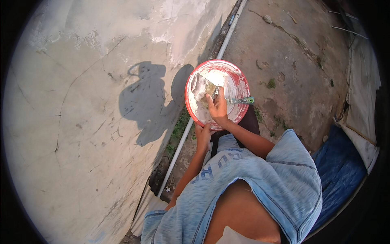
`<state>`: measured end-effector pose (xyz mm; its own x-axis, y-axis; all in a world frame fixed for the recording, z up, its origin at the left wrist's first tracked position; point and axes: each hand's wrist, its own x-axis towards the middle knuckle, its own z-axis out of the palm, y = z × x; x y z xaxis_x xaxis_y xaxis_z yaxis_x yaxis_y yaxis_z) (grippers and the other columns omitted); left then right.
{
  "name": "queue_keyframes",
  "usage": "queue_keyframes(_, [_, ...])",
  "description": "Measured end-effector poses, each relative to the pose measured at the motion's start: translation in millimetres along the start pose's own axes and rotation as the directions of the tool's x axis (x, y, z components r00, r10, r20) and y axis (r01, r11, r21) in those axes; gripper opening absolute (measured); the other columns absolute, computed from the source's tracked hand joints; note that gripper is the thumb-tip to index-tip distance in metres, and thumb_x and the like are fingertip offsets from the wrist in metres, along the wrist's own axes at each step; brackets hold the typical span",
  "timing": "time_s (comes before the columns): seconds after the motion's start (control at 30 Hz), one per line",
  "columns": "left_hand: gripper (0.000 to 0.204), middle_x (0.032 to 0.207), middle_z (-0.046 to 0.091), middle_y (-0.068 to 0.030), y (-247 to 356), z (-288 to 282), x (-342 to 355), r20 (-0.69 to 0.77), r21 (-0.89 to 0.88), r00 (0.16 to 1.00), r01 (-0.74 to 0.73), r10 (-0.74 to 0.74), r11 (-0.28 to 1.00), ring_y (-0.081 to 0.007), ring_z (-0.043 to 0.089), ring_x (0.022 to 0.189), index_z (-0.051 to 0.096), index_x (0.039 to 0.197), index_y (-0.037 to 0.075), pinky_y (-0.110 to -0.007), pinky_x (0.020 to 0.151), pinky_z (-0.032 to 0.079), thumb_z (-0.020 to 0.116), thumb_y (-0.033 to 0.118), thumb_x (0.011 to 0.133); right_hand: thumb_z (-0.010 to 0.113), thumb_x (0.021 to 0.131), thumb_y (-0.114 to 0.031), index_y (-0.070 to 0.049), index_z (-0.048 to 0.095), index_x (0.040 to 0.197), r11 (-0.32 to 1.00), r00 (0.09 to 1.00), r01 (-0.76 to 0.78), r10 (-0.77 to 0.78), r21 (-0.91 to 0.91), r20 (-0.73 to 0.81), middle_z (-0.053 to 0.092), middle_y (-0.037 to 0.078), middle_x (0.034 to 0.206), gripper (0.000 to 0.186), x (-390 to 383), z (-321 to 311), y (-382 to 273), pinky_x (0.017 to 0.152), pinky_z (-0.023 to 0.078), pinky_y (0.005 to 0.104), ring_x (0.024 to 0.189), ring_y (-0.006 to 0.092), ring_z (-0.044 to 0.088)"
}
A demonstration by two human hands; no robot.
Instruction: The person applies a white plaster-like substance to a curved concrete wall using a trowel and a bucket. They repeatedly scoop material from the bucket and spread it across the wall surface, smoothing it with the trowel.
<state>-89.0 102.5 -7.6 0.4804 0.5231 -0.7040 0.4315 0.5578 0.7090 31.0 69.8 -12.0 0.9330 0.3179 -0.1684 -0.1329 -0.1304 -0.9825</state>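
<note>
My right hand [219, 107] is closed on a broad, thin metal scraper blade [200, 87], with the thumb pressed on its face. The blade is over a round red basin [189, 99], whose inside is smeared with white paste [217, 73]. To the right of that hand a green-tipped handle [243, 100] crosses the basin's right rim. Whether it belongs to the same scraper or to a second tool is hidden by my fingers. My left hand [202, 136] grips the basin's near rim from below, its fingers partly hidden.
A cracked, patchy plaster wall [89, 105] rises on the left, carrying my shadow. Along its foot runs a white pipe [231, 30] with weeds [178, 130] beside it. Cracked concrete ground [292, 69] lies to the right. A blue tarp [337, 175] and pale sheeting [363, 97] line the right side.
</note>
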Motion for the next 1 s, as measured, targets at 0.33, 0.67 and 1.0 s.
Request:
queue_keyframes(0.33, [0.061, 0.129, 0.051, -0.021, 12, -12, 2, 0.031, 0.017, 0.999, 0.036, -0.037, 0.999, -0.0304, 0.064, 0.105, 0.024, 0.143, 0.005, -0.043, 0.08, 0.061, 0.044, -0.003, 0.086, 0.06, 0.093, -0.008, 0.002, 0.041, 0.118, 0.996, 0.986, -0.039, 0.026, 0.079, 0.167, 0.056, 0.011, 0.065, 0.033, -2, 4, 14, 0.052, 0.042, 0.0309, 0.054, 0.0153, 0.054])
queue_keyframes(0.67, [0.062, 0.129, 0.05, -0.0217, -7, -7, 2, -0.013, -0.004, 0.996, 0.091, -0.091, 0.996, -0.0331, 0.064, 0.106, 0.023, 0.144, 0.005, -0.043, 0.081, 0.06, 0.045, -0.002, 0.087, 0.059, 0.091, -0.003, 0.003, 0.042, 0.121, 0.981, 0.977, -0.19, 0.185, 0.035, 0.105, 0.068, 0.02, 0.099, 0.034, 10, -20, 72, 0.07, 0.05, 0.0306, 0.078, 0.0184, 0.066])
queue_keyframes(1.0, [0.071, 0.126, 0.052, -0.0201, -42, 5, 15, 0.035, -0.038, 0.996, 0.081, -0.079, 0.996, -0.0279, 0.064, 0.102, 0.018, 0.15, 0.009, -0.04, 0.077, 0.061, 0.048, -0.003, 0.087, 0.059, 0.092, -0.008, -0.001, 0.045, 0.124, 0.998, 0.998, -0.048, 0.046, -0.041, -0.037, 0.07, 0.019, 0.087, 0.035, -5, -39, 104, 0.064, 0.05, 0.0341, 0.074, 0.0235, 0.069])
